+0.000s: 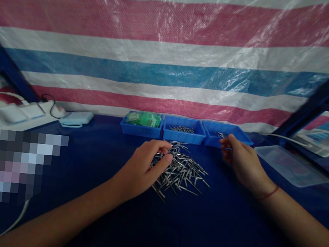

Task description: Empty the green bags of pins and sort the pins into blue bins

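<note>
A loose pile of silver blind rivets (187,172) lies on the dark blue table in front of me. My left hand (148,166) rests over the left side of that pile, its thumb and forefinger curved with a gap between them. At the front of the right blue bin (241,138) is my right hand (241,158), with fingers curled together and slightly blurred. A few rivets (220,135) show in that bin by the fingertips. Whether the right fingers pinch one cannot be made out. The middle blue bin (184,137) contains more rivets (182,129).
The left blue bin (140,130) contains green and clear plastic packets (146,119). A translucent lid (291,166) lies at right. On the left are a light blue case (77,118) and a white power strip (49,111) with cables. Behind the bins hangs a striped plastic sheet (169,73).
</note>
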The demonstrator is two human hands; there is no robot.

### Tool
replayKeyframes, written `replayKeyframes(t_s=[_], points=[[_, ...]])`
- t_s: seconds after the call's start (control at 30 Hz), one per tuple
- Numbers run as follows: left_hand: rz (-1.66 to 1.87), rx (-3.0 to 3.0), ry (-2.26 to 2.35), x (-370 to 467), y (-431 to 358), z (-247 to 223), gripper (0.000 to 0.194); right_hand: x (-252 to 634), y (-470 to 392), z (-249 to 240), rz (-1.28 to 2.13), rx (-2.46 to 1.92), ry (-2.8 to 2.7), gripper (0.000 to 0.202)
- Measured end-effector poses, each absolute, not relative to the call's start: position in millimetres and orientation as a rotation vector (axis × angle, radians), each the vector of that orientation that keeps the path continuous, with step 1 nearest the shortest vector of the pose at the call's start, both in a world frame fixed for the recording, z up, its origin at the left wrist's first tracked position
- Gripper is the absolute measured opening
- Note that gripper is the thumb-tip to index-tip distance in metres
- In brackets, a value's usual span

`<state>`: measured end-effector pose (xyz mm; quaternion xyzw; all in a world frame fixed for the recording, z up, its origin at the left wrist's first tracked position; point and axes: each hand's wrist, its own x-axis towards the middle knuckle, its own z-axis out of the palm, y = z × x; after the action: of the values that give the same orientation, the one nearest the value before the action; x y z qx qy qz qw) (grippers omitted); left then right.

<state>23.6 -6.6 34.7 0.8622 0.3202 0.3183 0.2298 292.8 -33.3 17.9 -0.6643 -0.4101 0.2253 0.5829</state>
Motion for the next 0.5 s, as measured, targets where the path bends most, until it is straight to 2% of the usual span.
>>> replayKeyframes(t_s=[0.27,0.5], points=[[0.513,2.831,0.985,9,26,29,0.022,255,-51,21,0.601,-1.57,-1.412,0.027],[0.237,2.858,0.939,-10,43,36,0.025,245,-60,17,0.388,-1.486,-1.881,0.024]])
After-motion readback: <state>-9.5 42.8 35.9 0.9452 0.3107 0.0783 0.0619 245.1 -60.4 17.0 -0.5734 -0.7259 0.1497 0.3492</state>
